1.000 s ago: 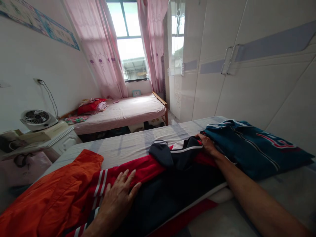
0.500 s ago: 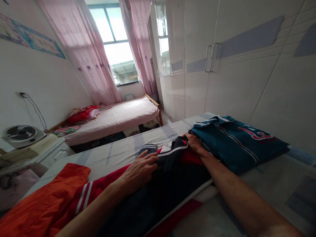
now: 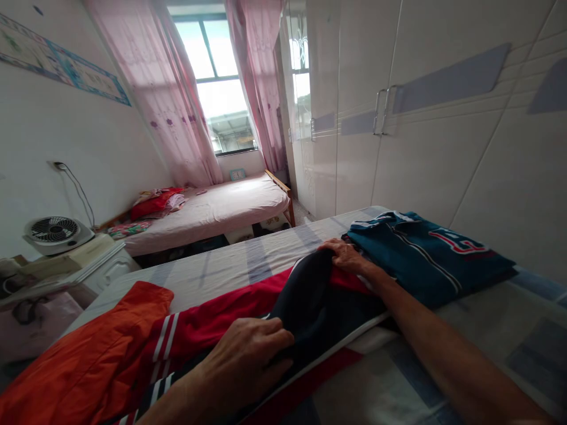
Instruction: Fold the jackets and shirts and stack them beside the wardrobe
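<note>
A navy and red jacket [image 3: 310,301] with white stripes lies spread on the bed in front of me. My right hand [image 3: 348,257] grips its far edge, fingers bent over the navy cloth. Closer to me, my left hand [image 3: 250,357] has its fingers curled on the navy sleeve, which runs down toward my left forearm; the fingertips are partly hidden. Beyond my right hand rests a folded teal zip jacket [image 3: 420,251] with a red and white letter. An orange garment [image 3: 88,348] lies at the left, touching the red sleeve.
The bed [image 3: 230,268] carries a pale sheet with blue-grey patches. White wardrobes [image 3: 425,159] line the right side. A second bed [image 3: 212,209] with a pink sheet stands under the window. At left, a small fan [image 3: 57,233] sits on a white cabinet [image 3: 104,271].
My left hand has moved toward me, drawing the navy sleeve down over the jacket's body and uncovering more of the red sleeve. My right hand stays near the same edge.
</note>
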`<state>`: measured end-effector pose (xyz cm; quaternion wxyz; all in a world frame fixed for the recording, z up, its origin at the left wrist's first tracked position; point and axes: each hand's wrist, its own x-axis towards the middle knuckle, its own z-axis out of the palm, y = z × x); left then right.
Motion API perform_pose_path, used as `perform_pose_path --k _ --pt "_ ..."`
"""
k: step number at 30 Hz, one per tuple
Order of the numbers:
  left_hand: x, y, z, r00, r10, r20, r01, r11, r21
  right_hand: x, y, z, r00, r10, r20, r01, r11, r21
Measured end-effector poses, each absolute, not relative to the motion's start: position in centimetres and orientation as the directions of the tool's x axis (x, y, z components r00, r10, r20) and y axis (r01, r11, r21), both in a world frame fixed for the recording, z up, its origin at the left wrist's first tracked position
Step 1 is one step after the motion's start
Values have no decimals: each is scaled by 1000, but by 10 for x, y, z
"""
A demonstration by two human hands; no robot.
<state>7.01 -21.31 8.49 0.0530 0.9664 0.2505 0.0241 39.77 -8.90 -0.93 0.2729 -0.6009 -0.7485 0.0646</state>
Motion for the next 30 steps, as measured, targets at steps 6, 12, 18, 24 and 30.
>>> perform_pose_path --k 6,12,18,24,30 --pt "69 -245 72 919 394 -7 392 -913 112 390 -100 -3 -194 933 302 900 292 -323" --pt "36 -224 75 784 565 259 591 -806 -29 395 -95 -13 -108 943 313 900 227 -373" --pt "17 -233 92 711 412 570 687 -582 -436 400 -87 -21 -23 947 319 888 166 -429" --pt "-11 -232 44 684 643 344 710 -695 -113 404 -87 -20 23 952 307 870 132 -475" --pt "-25 -217 58 694 681 234 630 -732 260 405 -84 -14 100 960 260 831 63 -552"
